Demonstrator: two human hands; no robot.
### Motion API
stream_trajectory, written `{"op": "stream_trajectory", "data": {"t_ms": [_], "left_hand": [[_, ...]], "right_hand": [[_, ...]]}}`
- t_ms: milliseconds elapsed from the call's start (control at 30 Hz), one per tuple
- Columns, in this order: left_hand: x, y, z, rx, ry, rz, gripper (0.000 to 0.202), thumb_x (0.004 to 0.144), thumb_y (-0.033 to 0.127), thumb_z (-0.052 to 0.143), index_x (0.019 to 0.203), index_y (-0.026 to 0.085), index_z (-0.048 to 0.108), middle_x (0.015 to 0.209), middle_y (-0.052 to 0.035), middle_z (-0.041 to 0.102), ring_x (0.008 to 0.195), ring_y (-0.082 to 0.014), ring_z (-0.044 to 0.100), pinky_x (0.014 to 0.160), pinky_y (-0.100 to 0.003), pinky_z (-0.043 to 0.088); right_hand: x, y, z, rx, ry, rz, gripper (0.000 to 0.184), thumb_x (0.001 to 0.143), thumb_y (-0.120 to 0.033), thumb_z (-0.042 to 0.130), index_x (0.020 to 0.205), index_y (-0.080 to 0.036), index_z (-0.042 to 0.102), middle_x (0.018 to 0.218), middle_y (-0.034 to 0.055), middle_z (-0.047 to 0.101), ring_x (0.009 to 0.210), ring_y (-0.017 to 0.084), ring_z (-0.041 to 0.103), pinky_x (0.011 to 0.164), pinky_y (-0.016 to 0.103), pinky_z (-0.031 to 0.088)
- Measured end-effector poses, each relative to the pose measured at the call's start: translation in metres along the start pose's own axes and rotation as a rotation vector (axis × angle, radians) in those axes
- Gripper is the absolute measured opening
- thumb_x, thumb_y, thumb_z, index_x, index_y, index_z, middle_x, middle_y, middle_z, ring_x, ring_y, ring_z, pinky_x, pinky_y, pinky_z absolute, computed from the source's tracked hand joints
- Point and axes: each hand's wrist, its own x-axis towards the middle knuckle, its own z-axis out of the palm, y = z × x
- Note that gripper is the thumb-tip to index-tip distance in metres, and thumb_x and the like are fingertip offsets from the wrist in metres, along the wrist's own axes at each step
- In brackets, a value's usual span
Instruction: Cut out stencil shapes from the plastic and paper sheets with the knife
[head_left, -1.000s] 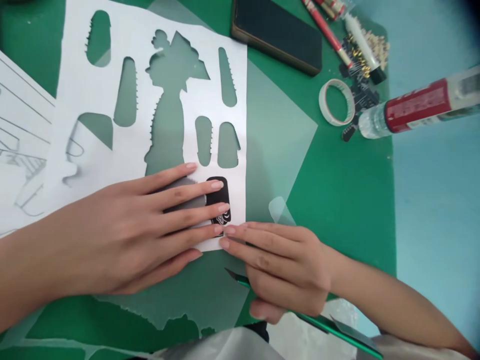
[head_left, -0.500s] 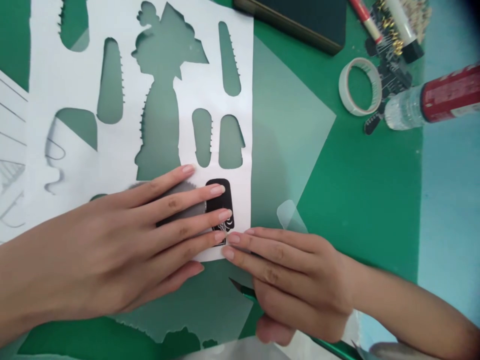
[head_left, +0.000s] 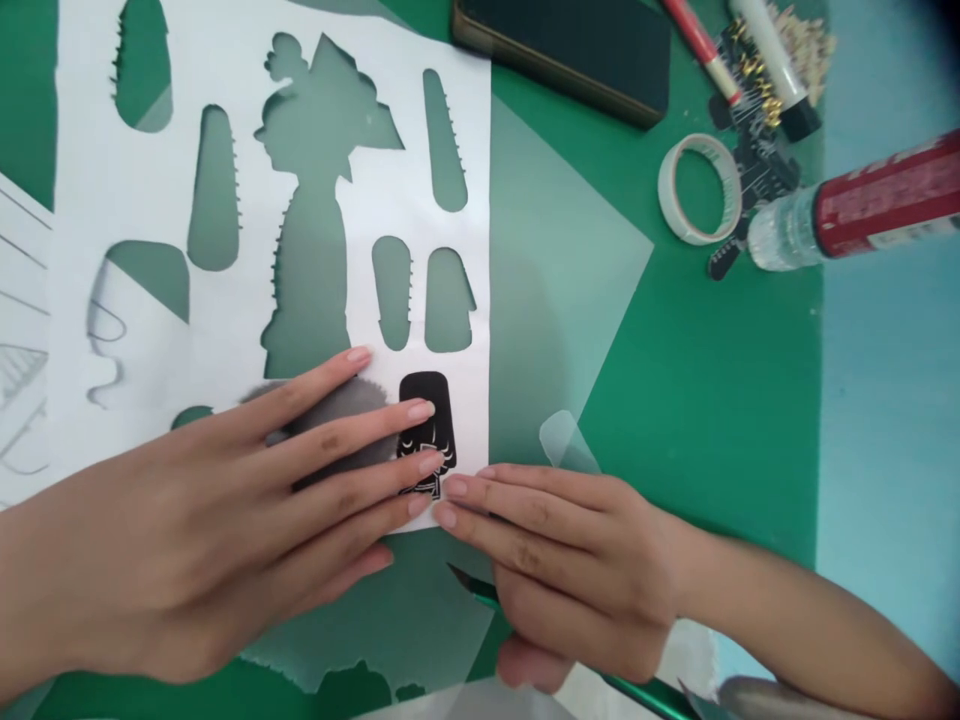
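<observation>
Several fingers (head_left: 360, 425) touch paper (head_left: 375, 197), the bottle's (head_left: 786, 230) label (head_left: 885, 198) blurred.

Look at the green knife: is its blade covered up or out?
Out: the green knife in the right hand has its bare, pointed blade showing.

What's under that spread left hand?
Under the left hand is a white cut-out sheet. A dark grey shape and a black printed piece show around the fingers; whatever the palm covers can't be seen.
</observation>
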Motion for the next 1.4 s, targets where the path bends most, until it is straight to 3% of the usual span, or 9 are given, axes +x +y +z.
{"op": "stream_trajectory", "data": {"t_ms": [100, 333, 633, 800, 1000, 1133, 1233, 1300, 1400], "left_hand": [[-0.003, -0.001, 0.0, 0.008, -0.057, 0.092, 0.049, 0.114, 0.037, 0.063, 0.159, 0.021, 0.073, 0.18, -0.0067, 0.063, 0.181, -0.0417, 0.038, 0.155, -0.077, 0.019], [-0.007, 0.002, 0.003, -0.025, -0.054, 0.053, 0.052, 0.11, 0.035, 0.067, 0.16, 0.023, 0.073, 0.179, -0.0047, 0.063, 0.183, -0.0412, 0.035, 0.157, -0.073, 0.018], [-0.008, 0.008, 0.0, -0.076, -0.104, 0.057, 0.05, 0.107, 0.037, 0.071, 0.156, 0.026, 0.077, 0.175, -0.0036, 0.067, 0.182, -0.0468, 0.035, 0.154, -0.081, 0.015], [-0.011, 0.008, -0.003, -0.055, -0.08, 0.036, 0.043, 0.107, 0.037, 0.077, 0.147, 0.024, 0.082, 0.158, -0.0056, 0.08, 0.178, -0.0441, 0.043, 0.154, -0.078, 0.02], [0.005, 0.001, -0.012, 0.002, 0.051, 0.067, 0.032, 0.111, 0.035, 0.076, 0.135, 0.015, 0.084, 0.143, -0.0072, 0.087, 0.167, -0.0384, 0.061, 0.155, -0.065, 0.033], [0.015, -0.005, -0.017, 0.021, 0.091, 0.1, 0.031, 0.111, 0.03, 0.076, 0.137, 0.013, 0.082, 0.143, -0.0066, 0.088, 0.155, -0.0339, 0.073, 0.152, -0.056, 0.041], [0.016, -0.007, -0.016, 0.043, 0.07, 0.113, 0.039, 0.115, 0.031, 0.071, 0.147, 0.011, 0.078, 0.152, -0.0095, 0.084, 0.155, -0.0316, 0.073, 0.153, -0.055, 0.036], [0.016, -0.007, -0.015, 0.042, 0.069, 0.114, 0.039, 0.115, 0.03, 0.069, 0.148, 0.011, 0.078, 0.153, -0.0095, 0.083, 0.157, -0.0315, 0.072, 0.153, -0.055, 0.038], [0.014, -0.006, -0.012, 0.039, 0.098, 0.122, 0.033, 0.113, 0.026, 0.072, 0.14, 0.011, 0.082, 0.147, -0.0085, 0.086, 0.154, -0.032, 0.074, 0.149, -0.054, 0.045]], "right_hand": [[0.0, 0.0, 0.001, 0.014, 0.005, 0.01, 0.05, 0.119, -0.05, 0.068, 0.08, -0.019, 0.078, 0.128, 0.0183, 0.091, 0.129, 0.033, 0.089, 0.118, 0.044, 0.074], [0.001, -0.001, 0.006, 0.034, 0.063, 0.028, 0.053, 0.116, -0.053, 0.073, 0.074, -0.02, 0.076, 0.123, 0.0179, 0.092, 0.125, 0.032, 0.09, 0.114, 0.041, 0.076], [0.003, -0.002, 0.006, 0.033, 0.074, 0.056, 0.055, 0.117, -0.051, 0.072, 0.069, -0.023, 0.073, 0.12, 0.0162, 0.093, 0.125, 0.031, 0.09, 0.112, 0.041, 0.077], [0.003, -0.001, 0.005, 0.015, 0.067, 0.042, 0.052, 0.119, -0.047, 0.067, 0.076, -0.021, 0.077, 0.121, 0.0149, 0.093, 0.123, 0.03, 0.091, 0.11, 0.04, 0.077], [-0.003, 0.004, 0.002, 0.071, 0.052, 0.048, 0.057, 0.125, -0.042, 0.051, 0.08, -0.021, 0.079, 0.125, 0.0107, 0.093, 0.129, 0.025, 0.088, 0.115, 0.037, 0.074], [-0.001, 0.008, -0.004, 0.171, 0.159, 0.178, 0.056, 0.126, -0.033, 0.041, 0.081, -0.022, 0.072, 0.101, 0.0074, 0.092, 0.105, 0.021, 0.088, 0.092, 0.035, 0.076], [0.003, 0.011, -0.006, 0.274, 0.227, 0.249, 0.054, 0.126, -0.029, 0.035, 0.082, -0.022, 0.064, 0.078, 0.0053, 0.082, 0.075, 0.02, 0.076, 0.071, 0.037, 0.067], [0.003, 0.013, -0.006, 0.33, 0.258, 0.27, 0.051, 0.126, -0.028, 0.035, 0.084, -0.023, 0.063, 0.071, 0.0035, 0.075, 0.065, 0.018, 0.065, 0.067, 0.037, 0.062], [0.001, 0.014, -0.006, 0.378, 0.254, 0.294, 0.048, 0.126, -0.027, 0.035, 0.09, -0.022, 0.066, 0.072, 0.0032, 0.073, 0.061, 0.018, 0.06, 0.067, 0.038, 0.059]]}}
